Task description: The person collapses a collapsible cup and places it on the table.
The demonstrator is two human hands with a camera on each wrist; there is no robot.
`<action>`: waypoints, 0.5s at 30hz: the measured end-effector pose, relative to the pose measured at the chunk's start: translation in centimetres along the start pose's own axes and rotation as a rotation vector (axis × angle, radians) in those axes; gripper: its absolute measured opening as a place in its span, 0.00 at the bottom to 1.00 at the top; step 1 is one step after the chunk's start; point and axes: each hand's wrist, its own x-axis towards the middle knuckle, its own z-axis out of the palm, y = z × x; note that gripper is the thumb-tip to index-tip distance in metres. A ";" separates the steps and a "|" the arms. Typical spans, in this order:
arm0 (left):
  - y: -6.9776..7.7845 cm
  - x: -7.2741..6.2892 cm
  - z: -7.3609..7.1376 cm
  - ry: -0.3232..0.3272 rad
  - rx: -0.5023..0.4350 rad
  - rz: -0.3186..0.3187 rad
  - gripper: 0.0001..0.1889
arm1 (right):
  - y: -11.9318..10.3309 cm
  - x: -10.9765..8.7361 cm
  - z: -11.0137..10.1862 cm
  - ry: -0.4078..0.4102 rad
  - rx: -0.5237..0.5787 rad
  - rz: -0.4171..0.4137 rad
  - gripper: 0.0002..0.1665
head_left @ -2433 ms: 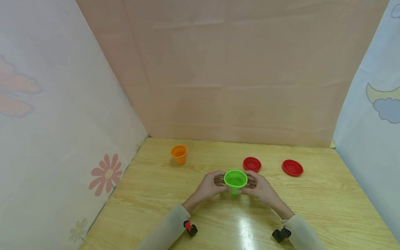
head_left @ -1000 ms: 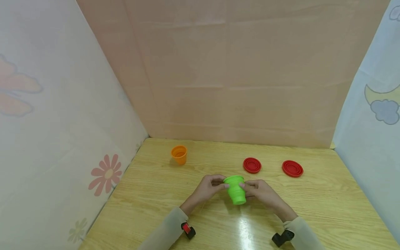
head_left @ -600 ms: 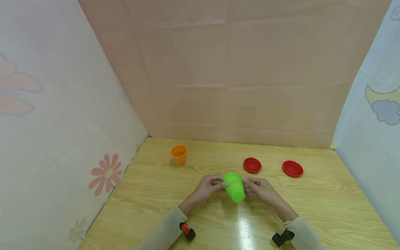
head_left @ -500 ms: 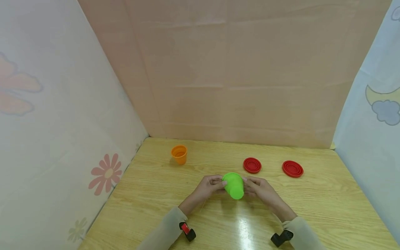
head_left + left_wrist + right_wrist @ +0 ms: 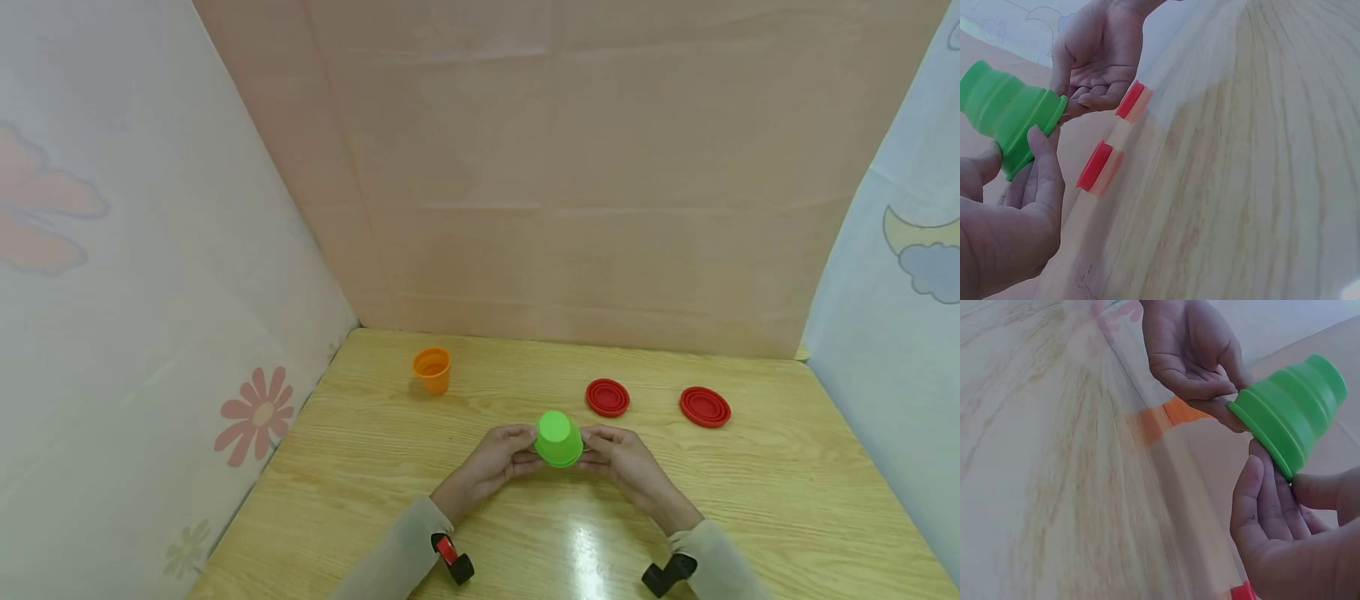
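Observation:
A green collapsible cup [image 5: 558, 442] with ringed walls is extended and turned over, its narrow base up and its wide rim down. Both hands hold it above the table. My left hand [image 5: 491, 462] pinches the rim on the left side, thumb outside and fingers under it. From the right, my right hand [image 5: 630, 467] pinches the opposite side of the rim. In the left wrist view the cup [image 5: 1013, 112] shows its stepped folds between the two hands. The inside of the cup is hidden.
An orange cup [image 5: 432, 371] stands upright at the back left of the wooden table [image 5: 360, 467]. Two flat red collapsed cups, one nearer [image 5: 607, 397] and one farther right [image 5: 705, 407], lie behind the hands. A beige backdrop [image 5: 570, 208] rises along the table's back edge.
The green cup has gone from mouth up to turned over, its base swinging toward me and then upward. Both hands shifted their hold to its rim. The other cups stayed put.

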 end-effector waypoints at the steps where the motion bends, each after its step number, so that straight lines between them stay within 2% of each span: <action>1: -0.1 0.0 0.0 -0.001 -0.010 -0.004 0.20 | 0.0 0.0 0.0 0.004 0.002 0.003 0.19; 15: -0.5 -0.3 0.2 -0.043 -0.160 -0.035 0.22 | 0.6 -0.2 0.2 0.041 0.053 0.017 0.16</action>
